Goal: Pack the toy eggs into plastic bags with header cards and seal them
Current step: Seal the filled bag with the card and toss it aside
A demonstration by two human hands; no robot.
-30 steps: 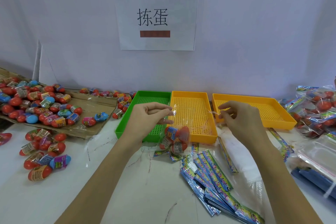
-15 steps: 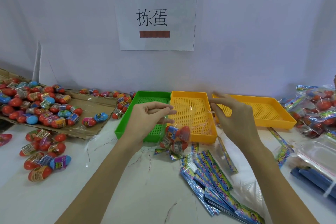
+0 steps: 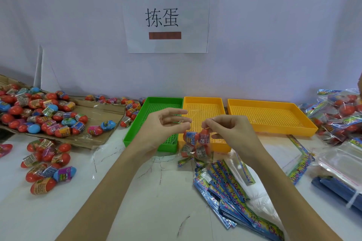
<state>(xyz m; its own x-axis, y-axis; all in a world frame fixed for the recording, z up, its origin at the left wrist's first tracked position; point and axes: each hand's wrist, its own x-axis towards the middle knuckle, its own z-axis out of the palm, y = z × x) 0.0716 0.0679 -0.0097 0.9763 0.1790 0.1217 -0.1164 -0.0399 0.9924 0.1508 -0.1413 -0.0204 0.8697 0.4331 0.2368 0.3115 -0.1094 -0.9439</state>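
Loose toy eggs (image 3: 42, 115) sit piled far left. Left hand (image 3: 162, 129) and right hand (image 3: 229, 130) each pinch the top edge of a clear bag of eggs (image 3: 196, 144), hanging over the orange tray (image 3: 203, 101). Looks like the sealing step; next it probably needs a header card (image 3: 228, 186).

packed bags (image 3: 340, 115) cut off at right edge, egg labels (image 3: 49, 111) too small to read, blue stack (image 3: 337, 191) partly under clear bags (image 3: 344, 160)

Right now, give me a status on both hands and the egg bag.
Left hand and right hand both pinch the top of the clear bag. Four toy eggs hang inside, above the table. Nothing blocking.
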